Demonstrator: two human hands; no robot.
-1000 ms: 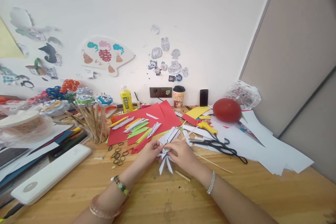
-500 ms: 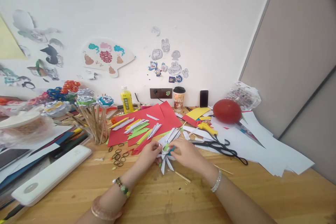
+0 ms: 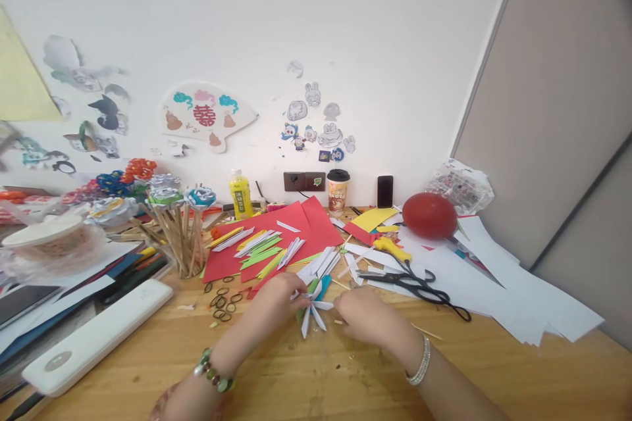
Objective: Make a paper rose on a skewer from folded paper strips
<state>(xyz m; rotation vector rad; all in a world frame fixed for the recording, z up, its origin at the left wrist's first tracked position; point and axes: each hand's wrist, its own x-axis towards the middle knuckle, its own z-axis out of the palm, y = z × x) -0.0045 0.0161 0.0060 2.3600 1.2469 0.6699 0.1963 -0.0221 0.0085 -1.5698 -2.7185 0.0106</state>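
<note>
My left hand (image 3: 284, 296) pinches a folded-paper flower (image 3: 316, 310) with white pointed petals, and some green and blue paper shows at its back. To the right of the flower my right hand (image 3: 363, 316) is low over the table with its fingers curled. The short end of a thin wooden stick (image 3: 338, 322) pokes out on its left side; the rest of the stick is hidden by the hand. Just beyond the flower lie folded white paper strips (image 3: 323, 262).
Black scissors (image 3: 419, 286) and a yellow-handled tool (image 3: 392, 248) lie right of centre, near white sheets (image 3: 533, 296). Red paper (image 3: 227, 266) carries folded strips. Rubber bands (image 3: 220, 302), a bundle of sticks (image 3: 185, 243), a red balloon (image 3: 429, 216), a cup (image 3: 338, 194) and a bottle (image 3: 240, 196) surround the work.
My right hand has left the flower and moved right and down to the stick on the table, now mostly covered. My left hand still holds the flower. The view has tipped slightly upward.
</note>
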